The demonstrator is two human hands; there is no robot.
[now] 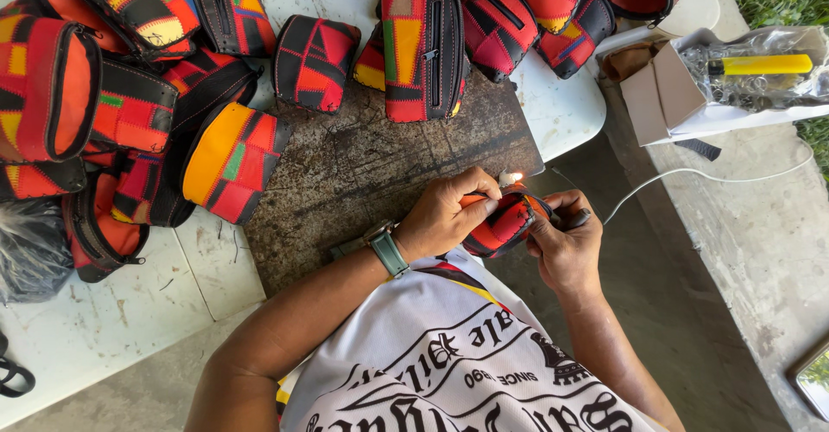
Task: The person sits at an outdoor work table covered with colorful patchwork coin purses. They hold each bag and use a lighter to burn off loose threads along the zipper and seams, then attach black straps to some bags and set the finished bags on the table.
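At the upper right of the frame an open cardboard box [658, 87] holds a clear plastic bag [760, 78] of small metal rings with a yellow lighter [760, 64] lying on top. Just right of centre, the left hand [447, 214] has its fingers closed around an orange lighter [473, 199] with a small flame [511, 176] lit at its tip. The right hand [566, 244] grips a patchwork pouch [508, 223] of red, orange and black pieces, its edge at the flame. Both hands hang over the right edge of a dark, scuffed slab [363, 173] lying on a white, scratched bench [104, 320]. More patchwork pouches [173, 95] with black zips are piled across the upper left and top. A white cord [708, 173] crosses grey concrete ground [743, 251] at right.
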